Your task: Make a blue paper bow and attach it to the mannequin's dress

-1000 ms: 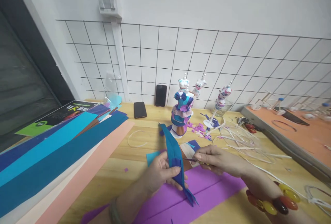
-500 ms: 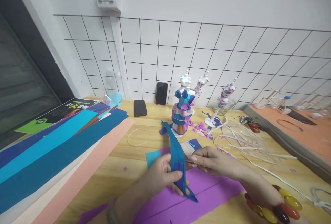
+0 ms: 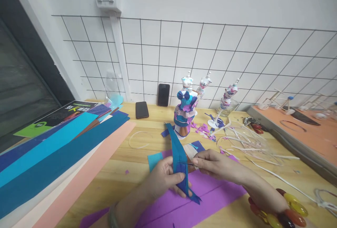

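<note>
My left hand [image 3: 167, 177] is closed around a folded strip of blue crepe paper [image 3: 177, 143], thumb on its face and fingers behind. The strip stands upright, its top narrow and its lower end split into points. From the right, my right hand [image 3: 214, 163] pinches a slim dark metal tool [image 3: 191, 164], whose thin tip crosses the strip just above my left thumb. The tool's handle is hidden in my fingers, so its kind is unclear. A purple sheet [image 3: 205, 193] lies under both hands.
A dress form in ruffled paper [image 3: 185, 115] stands behind the strip, near purple scraps [image 3: 202, 128]. Long coloured sheets [image 3: 65, 154] cover the left side. Two phones [image 3: 142, 110] are by the wall. Tangled white strips [image 3: 244, 143] and an orange board [image 3: 297, 129] lie right.
The tool's tip now shows further left across the strip. The strip's lower end has turned slightly and shows its split points more clearly. Both hands stay nearly in place.
</note>
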Demonstrator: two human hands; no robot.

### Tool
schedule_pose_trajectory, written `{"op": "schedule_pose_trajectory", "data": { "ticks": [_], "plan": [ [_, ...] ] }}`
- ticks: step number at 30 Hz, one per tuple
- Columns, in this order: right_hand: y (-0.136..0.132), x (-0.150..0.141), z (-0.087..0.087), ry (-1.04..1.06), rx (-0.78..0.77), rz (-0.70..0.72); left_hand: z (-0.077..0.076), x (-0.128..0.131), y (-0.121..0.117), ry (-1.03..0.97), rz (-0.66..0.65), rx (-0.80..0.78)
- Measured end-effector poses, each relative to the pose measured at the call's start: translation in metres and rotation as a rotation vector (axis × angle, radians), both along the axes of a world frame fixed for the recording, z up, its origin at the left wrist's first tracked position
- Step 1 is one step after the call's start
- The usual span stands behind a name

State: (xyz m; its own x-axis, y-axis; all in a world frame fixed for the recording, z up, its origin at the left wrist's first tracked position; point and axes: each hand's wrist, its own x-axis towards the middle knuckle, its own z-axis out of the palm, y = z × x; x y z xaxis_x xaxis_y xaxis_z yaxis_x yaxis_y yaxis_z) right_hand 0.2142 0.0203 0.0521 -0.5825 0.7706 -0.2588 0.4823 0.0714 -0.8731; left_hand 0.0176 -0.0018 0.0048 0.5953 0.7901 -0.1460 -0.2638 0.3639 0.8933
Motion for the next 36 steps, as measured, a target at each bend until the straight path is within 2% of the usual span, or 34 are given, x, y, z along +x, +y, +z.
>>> {"op": "schedule_pose_trajectory", "data": {
  "ticks": [8,36],
  "plan": [
    [-0.003,-0.005,0.003,-0.002,0.008,0.002,-0.003,0.001,0.0,0.0,0.011,-0.006],
    [-0.001,-0.01,-0.002,0.057,0.02,-0.03,-0.005,0.001,0.001,0.022,0.001,0.005]
  ]
}}
